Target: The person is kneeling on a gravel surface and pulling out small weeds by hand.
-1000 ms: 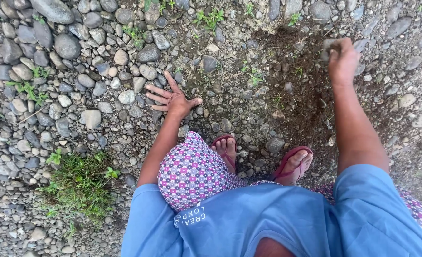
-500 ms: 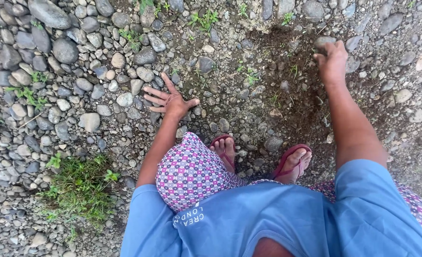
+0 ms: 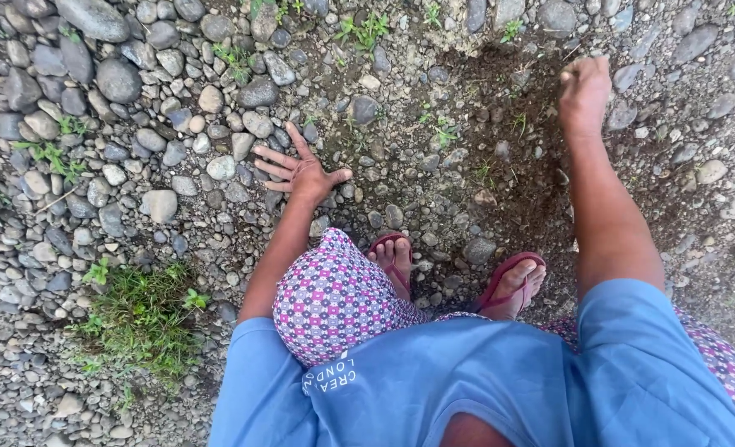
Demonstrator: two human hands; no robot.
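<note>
The left hand point(image 3: 301, 174) is lying flat, fingers spread wide, on the grey rounded pebbles point(image 3: 177, 149). The right hand point(image 3: 584, 87), well apart from it, is curling its fingers over the dark bare soil patch point(image 3: 516, 141); whether it holds anything cannot be told.

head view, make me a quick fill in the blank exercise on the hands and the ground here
1. The left hand lies flat with its fingers ____ on the stones.
2. The right hand is over a patch of dark ____.
3. The person wears red ____ on the feet.
4. A tuft of ____ grows left of the patterned knee.

Missing words: spread; soil; sandals; grass
</note>
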